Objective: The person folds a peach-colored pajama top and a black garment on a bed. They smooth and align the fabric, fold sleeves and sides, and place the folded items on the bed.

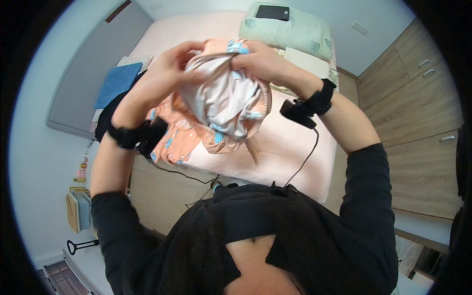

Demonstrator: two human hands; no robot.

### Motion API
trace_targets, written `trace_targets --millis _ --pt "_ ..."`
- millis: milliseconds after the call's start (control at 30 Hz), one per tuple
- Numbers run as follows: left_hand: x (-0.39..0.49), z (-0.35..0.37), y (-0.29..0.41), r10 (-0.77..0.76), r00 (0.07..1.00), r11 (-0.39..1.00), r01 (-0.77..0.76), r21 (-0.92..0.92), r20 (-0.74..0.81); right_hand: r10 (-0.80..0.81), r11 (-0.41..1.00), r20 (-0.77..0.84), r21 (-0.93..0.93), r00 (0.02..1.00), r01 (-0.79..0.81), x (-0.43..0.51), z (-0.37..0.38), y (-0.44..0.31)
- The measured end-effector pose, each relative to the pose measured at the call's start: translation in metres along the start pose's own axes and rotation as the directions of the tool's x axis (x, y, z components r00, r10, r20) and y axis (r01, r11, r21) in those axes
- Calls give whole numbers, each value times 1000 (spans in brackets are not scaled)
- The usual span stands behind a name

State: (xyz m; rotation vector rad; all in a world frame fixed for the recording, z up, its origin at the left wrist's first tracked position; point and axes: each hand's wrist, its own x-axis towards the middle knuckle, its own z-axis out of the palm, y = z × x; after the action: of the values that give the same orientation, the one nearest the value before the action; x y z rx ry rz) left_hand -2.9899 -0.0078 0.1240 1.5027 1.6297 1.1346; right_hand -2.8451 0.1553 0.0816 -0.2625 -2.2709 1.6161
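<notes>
Both hands hold up a peach garment (228,99) with an elastic, gathered waistband and blue patches; its pale inner side faces me. My left hand (173,70) grips the waistband on the left, its fingers partly tucked inside. On the right, my right hand (258,61) pinches the band between thumb and fingers near a blue patch. Below and left of it, a matching peach printed garment (177,140) lies spread on the pink bed sheet (295,147). Black straps with small devices circle both my wrists, and thin cables run from them.
A blue folded cloth (120,81) and dark fabric (110,114) lie by the grey headboard (92,62). Folded cream cloths (308,64) and a pale green quilt (287,35) bearing a black flat case (273,12) lie at the far right. Wooden cabinets (416,110) line the right wall.
</notes>
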Motion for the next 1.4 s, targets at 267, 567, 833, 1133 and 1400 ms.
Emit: trace_targets --millis 267,567,833,1133,1400 --pt "-134 -11 -34 223 959 463 51 885 -173 -342 929 163 208 925 307 -32 86 -33" --pt "-337 -105 -24 -448 658 870 163 -466 -605 -169 969 447 -86 878 230 -39 164 -111" --pt "-423 -135 39 -74 551 899 398 184 -831 -284 475 431 -713 856 516 -6 233 -108" --pt "-466 -127 39 -192 661 927 364 85 -726 -465 885 314 158 828 437 23 215 -137" --pt "-491 -118 44 -200 741 980 157 -123 -641 -390 911 662 376 640 166 -6 219 -154"
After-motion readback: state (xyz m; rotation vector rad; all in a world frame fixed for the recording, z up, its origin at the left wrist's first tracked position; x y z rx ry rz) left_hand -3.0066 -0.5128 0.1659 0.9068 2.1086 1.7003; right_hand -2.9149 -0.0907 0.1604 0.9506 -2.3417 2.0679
